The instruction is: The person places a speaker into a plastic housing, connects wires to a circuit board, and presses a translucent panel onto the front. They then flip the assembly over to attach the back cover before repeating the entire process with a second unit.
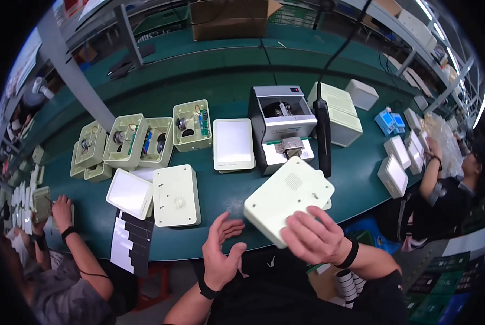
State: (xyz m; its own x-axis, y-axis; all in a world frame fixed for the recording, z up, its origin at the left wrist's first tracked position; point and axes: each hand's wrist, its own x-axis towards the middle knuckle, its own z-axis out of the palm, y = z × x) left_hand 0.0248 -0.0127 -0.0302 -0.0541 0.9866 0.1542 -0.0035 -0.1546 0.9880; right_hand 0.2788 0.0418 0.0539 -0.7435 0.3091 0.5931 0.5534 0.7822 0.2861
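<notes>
My right hand (315, 238) grips a closed cream plastic box (280, 197) by its near right edge. The box is tilted, with a round speaker grille and screw holes facing up; part of another cream piece shows behind its right side. To its left my left hand (222, 252) is empty, its fingers apart and the palm turned toward the box. A grey screw feeder (283, 124) stands just beyond the box. Beside the feeder a black electric screwdriver (322, 130) hangs upright from its cable.
Another closed box (176, 196) and white-faced covers (234, 144) lie on the green table. Open housings (192, 125) with circuit boards and speakers stand at the left. Stacked cream boxes (337, 116) are behind the screwdriver. Co-workers' arms (88, 260) reach in at left and right.
</notes>
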